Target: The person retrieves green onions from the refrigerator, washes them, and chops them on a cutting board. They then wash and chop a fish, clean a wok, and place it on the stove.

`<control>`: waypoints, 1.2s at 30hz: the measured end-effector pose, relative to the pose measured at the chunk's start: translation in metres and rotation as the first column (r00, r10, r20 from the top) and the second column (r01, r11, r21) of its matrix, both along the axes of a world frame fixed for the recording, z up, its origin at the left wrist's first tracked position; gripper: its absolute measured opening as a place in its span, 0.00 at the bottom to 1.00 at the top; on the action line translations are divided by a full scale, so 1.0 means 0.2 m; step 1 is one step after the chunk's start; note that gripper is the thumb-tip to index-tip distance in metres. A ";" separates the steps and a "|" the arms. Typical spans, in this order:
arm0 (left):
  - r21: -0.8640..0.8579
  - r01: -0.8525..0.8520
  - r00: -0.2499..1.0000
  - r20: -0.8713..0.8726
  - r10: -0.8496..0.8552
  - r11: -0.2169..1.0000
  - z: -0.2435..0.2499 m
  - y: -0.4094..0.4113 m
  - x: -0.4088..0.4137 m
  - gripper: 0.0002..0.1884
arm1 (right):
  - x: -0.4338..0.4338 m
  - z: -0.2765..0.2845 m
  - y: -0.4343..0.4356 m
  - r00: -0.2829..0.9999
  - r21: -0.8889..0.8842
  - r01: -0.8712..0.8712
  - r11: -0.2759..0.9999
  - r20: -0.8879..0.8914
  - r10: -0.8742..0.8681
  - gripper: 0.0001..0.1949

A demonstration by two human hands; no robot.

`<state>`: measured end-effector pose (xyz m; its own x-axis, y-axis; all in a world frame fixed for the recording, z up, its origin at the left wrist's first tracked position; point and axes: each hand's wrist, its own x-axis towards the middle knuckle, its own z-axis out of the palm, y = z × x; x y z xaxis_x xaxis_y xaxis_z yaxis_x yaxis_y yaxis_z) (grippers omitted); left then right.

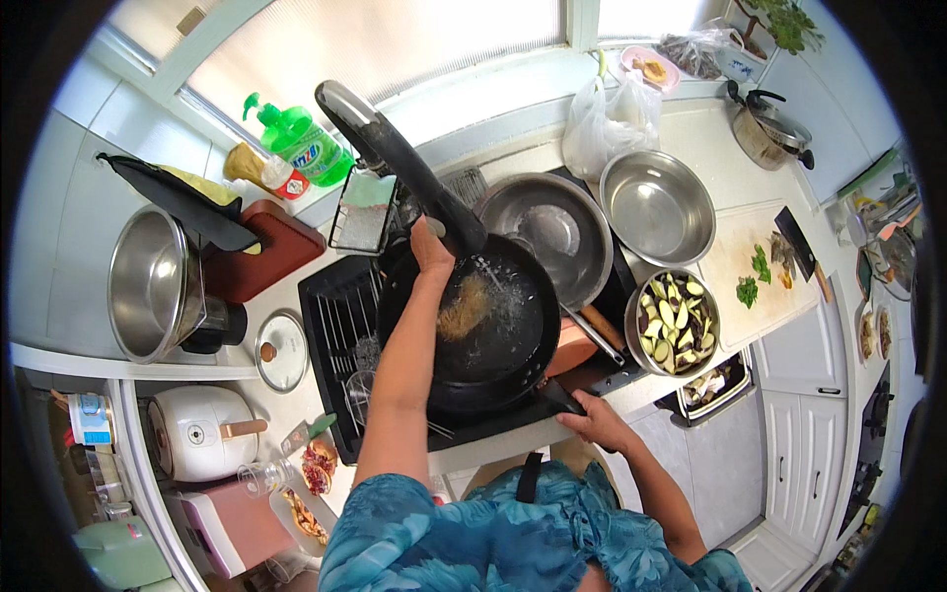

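Observation:
My right hand (595, 420) is closed around the dark handle (561, 396) of a black frying pan (510, 355). The pan lies tilted over the black sink (318, 296), wet inside, with a brownish patch on its bottom. Above it arches a black tap (414, 163), and splashing water shows below the spout. My left hand (431, 255) reaches up beside the spout; its fingertips are partly hidden, so its grip is unclear. To the right of the pan, a steel wok-like pan (547, 222) rests on the dark hob (621, 274).
At right stand a steel bowl (657, 211), a bowl of cut eggplant (675, 322) and a cutting board (729, 237) with chopped greens and a cleaver (797, 240). Left are a glass lid (281, 351), a steel basin (148, 285) and a rice cooker (203, 433). Green soap (303, 144) stands behind.

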<state>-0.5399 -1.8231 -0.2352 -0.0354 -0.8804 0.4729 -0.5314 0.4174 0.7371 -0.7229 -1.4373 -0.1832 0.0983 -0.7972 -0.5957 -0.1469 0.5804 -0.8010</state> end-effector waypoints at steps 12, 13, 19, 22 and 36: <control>0.293 0.407 0.505 0.717 -0.480 0.865 -0.13 0.65 0.19 0.06 | 0.00 -0.01 0.00 1.000 0.003 0.016 1.000 0.013 -0.016 0.16; 0.344 0.380 0.501 0.704 -0.504 0.859 -0.14 0.64 0.20 0.06 | 0.00 -0.01 0.00 1.000 0.002 0.019 1.000 0.013 -0.019 0.16; 0.109 0.349 0.168 0.970 -0.177 0.931 0.45 0.49 0.37 0.09 | -0.01 -0.01 0.01 0.999 -0.034 0.038 0.999 0.002 -0.038 0.16; 0.178 0.379 -0.195 0.975 -0.110 0.908 0.56 0.41 0.40 0.09 | -0.02 0.03 0.01 0.999 -0.015 0.037 0.999 0.032 -0.037 0.16; 0.685 0.055 0.258 0.693 -0.673 0.726 0.31 1.05 0.49 0.14 | 0.02 0.02 0.03 0.994 -0.066 0.105 0.992 -0.009 -0.106 0.18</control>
<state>-0.4423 -1.6133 -0.1733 -0.5141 -0.6809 -0.5217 -0.8249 0.5591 0.0832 -0.7183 -1.4315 -0.1784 0.0044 -0.8398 -0.5428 -0.0976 0.5399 -0.8361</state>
